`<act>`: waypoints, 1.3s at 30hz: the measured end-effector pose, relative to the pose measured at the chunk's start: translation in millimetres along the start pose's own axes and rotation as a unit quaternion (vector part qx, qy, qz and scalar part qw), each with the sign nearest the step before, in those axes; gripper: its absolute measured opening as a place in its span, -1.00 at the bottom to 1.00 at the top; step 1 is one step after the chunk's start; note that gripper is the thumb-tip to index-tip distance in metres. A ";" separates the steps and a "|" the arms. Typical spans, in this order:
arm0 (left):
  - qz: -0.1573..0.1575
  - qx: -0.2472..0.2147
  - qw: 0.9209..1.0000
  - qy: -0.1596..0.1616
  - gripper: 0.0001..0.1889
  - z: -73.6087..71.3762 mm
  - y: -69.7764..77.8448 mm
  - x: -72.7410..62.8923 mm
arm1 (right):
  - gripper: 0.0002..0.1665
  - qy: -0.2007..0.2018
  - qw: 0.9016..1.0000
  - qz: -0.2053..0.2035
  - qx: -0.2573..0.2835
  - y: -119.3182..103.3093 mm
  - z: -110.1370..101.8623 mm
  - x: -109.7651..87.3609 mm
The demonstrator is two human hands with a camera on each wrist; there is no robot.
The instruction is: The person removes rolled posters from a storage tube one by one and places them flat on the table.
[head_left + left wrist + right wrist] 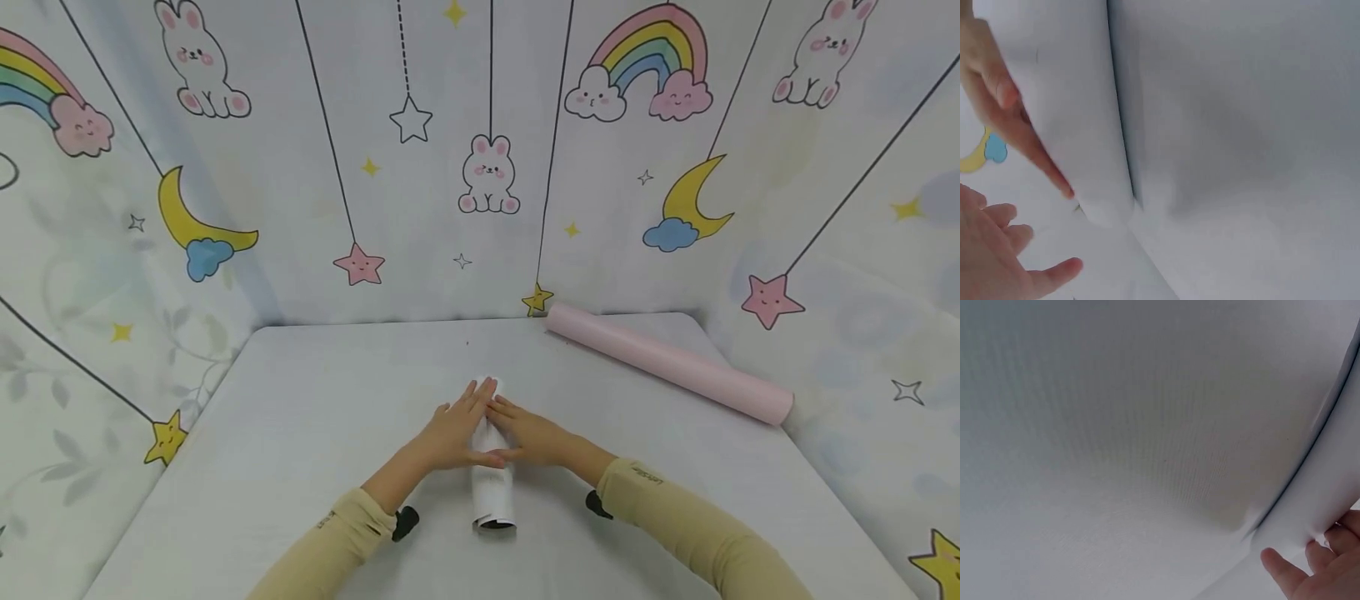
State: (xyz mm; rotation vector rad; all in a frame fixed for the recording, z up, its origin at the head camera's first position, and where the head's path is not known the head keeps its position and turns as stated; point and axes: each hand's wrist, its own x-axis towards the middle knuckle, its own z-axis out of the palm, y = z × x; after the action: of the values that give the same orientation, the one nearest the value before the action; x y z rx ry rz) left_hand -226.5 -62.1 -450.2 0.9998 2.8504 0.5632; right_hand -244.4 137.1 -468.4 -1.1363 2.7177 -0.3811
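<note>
A white roll (492,500), its near end hollow and dark with a loose edge, lies lengthwise on the table. My left hand (448,437) lies over its left side with fingers stretched out. From the right, my right hand (538,439) rests on the roll, fingers extended. The fingertips and thumbs of both hands meet or nearly meet above it. In the left wrist view, the left hand (991,259) shows spread fingers near the roll (1079,106). The right wrist view catches the right hand (1329,565) at the roll's side (1316,487).
A longer pink roll (667,364) lies slantwise at the back right of the white-covered table (315,417). Behind and at both sides hangs a white curtain (427,200) printed with rabbits, stars, moons and rainbows. Black pieces (406,523) sit under the wrists.
</note>
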 end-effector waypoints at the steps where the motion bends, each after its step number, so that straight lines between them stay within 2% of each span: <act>1: 0.015 -0.007 1.000 0.001 0.22 1.5 1.8 2.3 | -0.07 0.001 1.000 0.000 0.000 -0.5 0.1 0.3; 3: 0.036 -0.013 0.999 -0.002 0.21 5.7 4.3 6.7 | -0.08 0.005 1.000 -0.002 -0.003 -1.4 0.3 1.1; 6: 0.048 -0.009 0.999 -0.006 0.18 12.4 4.5 10.9 | -0.10 0.008 1.000 -0.004 -0.006 -3.7 0.4 2.0; 9: 0.039 0.015 0.999 -0.014 0.17 19.1 0.6 11.4 | -0.07 0.002 1.000 -0.001 0.001 -5.5 1.5 2.9; 13: 0.027 0.046 0.998 -0.025 0.19 24.3 -5.9 8.0 | 0.02 -0.015 1.000 0.025 0.010 -6.3 3.6 2.3; 21: 0.014 0.089 0.995 -0.031 0.21 18.7 -13.2 -3.2 | 0.03 -0.024 0.999 0.023 0.010 -1.9 1.6 3.0; 24: 0.019 0.146 0.989 -0.030 0.23 15.9 -15.9 -8.4 | 0.02 -0.026 0.999 0.020 0.022 -0.8 0.6 3.8; 28: 0.043 0.242 0.969 -0.027 0.26 13.8 -20.5 -14.2 | -0.02 -0.029 0.999 0.020 0.028 -0.6 0.3 4.4; 32: 0.044 0.282 0.958 -0.039 0.26 12.4 -25.5 -20.7 | -0.14 -0.027 0.999 0.007 0.027 -1.5 0.0 5.0; 36: 0.017 0.284 0.956 -0.066 0.27 14.6 -31.4 -27.4 | -0.27 -0.027 0.999 -0.014 0.017 -4.4 -0.6 4.2; 39: -0.002 0.270 0.960 -0.078 0.27 17.9 -34.9 -31.0 | -0.32 -0.028 0.999 -0.020 0.002 -7.9 -1.3 3.1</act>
State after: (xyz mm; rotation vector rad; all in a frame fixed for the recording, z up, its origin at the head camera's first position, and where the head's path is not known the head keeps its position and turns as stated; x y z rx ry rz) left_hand -219.4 -100.6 -481.2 1.0372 2.9104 -0.3110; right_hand -241.6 129.7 -465.1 -1.1846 2.6477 -0.3560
